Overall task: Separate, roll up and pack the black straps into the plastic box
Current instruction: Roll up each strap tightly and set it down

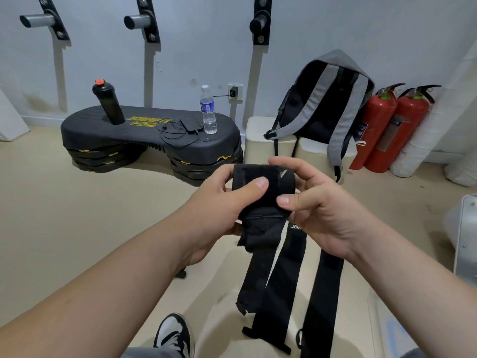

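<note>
A bundle of black straps (pixel 263 192) is held up in front of me by both hands. My left hand (pixel 222 205) grips its left side, thumb pressed on the front of the top fold. My right hand (pixel 317 202) pinches the right side, thumb on the front, fingers curled over the top. Three strap tails (pixel 281 285) hang down from the bundle toward the floor, one with white lettering near the top. The plastic box (pixel 467 239) appears only as a pale edge at the far right, and I cannot tell for sure that this is it.
A black step platform (pixel 144 135) carries a black shaker bottle (pixel 107 102), a water bottle (pixel 208 109) and a power bank with cable. A grey backpack (pixel 325 104) sits on pale boxes. Two red fire extinguishers (pixel 387 127) stand by the wall. My shoe (pixel 173 334) is below.
</note>
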{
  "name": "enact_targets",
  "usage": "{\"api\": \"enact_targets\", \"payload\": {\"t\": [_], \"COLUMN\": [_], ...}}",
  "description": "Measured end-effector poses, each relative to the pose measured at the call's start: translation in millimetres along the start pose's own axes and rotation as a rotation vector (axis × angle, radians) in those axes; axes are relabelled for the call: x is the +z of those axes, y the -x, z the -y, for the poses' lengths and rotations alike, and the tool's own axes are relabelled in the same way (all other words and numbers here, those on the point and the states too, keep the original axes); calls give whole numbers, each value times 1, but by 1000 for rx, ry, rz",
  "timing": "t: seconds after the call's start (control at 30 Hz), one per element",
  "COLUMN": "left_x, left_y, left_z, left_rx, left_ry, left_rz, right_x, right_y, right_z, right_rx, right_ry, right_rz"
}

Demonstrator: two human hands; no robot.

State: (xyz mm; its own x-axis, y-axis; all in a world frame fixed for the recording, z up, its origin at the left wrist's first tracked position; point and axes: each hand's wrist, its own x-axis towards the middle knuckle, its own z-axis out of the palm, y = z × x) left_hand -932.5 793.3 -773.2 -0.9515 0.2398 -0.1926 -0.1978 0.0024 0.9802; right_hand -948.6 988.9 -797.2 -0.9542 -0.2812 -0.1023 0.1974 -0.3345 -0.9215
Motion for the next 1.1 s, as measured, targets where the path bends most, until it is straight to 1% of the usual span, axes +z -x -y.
{"api": "enact_targets", "payload": {"t": [0.07, 0.13, 0.27, 0.33, 0.4, 0.53, 0.63, 0.7, 0.77, 0.83, 0.97, 1.1], "left_x": [0, -2, -7, -8, -8, -7, -6, -3, -1, -1, -3, -2], "left_y": [0, 0, -1, -2, -3, -8, -9, -8, -8, -9, -8, -9], "left_z": [0, -3, 0, 3, 6, 7, 2, 0, 2, 4, 5, 7], "left_rx": [32, 63, 108, 127, 111, 9, -53, -77, -97, -101, -71, 4], "left_ry": [17, 24, -32, -57, -40, 87, 165, 128, 42, 12, 64, 57], "left_rz": [-9, 4, 26, 11, 5, 16, 39, 27, 12, 19, -3, -78], "right_x": [2, 6, 11, 11, 11, 12, 8, 6, 4, 5, 8, 9], "right_y": [1, 3, 6, 6, 6, 6, 3, 2, 1, 2, 3, 1], "right_z": [2, 4, 4, 4, 4, 2, -1, -3, -4, -4, -6, -5], "right_rx": [55, 116, 205, 193, 171, 115, 58, 28, 7, -22, -43, 54], "right_ry": [-4, 58, 185, 240, 222, 95, 104, 114, 140, 174, 217, 81], "right_rz": [58, 130, 83, 71, 54, 54, 34, 15, -23, -34, -51, 12]}}
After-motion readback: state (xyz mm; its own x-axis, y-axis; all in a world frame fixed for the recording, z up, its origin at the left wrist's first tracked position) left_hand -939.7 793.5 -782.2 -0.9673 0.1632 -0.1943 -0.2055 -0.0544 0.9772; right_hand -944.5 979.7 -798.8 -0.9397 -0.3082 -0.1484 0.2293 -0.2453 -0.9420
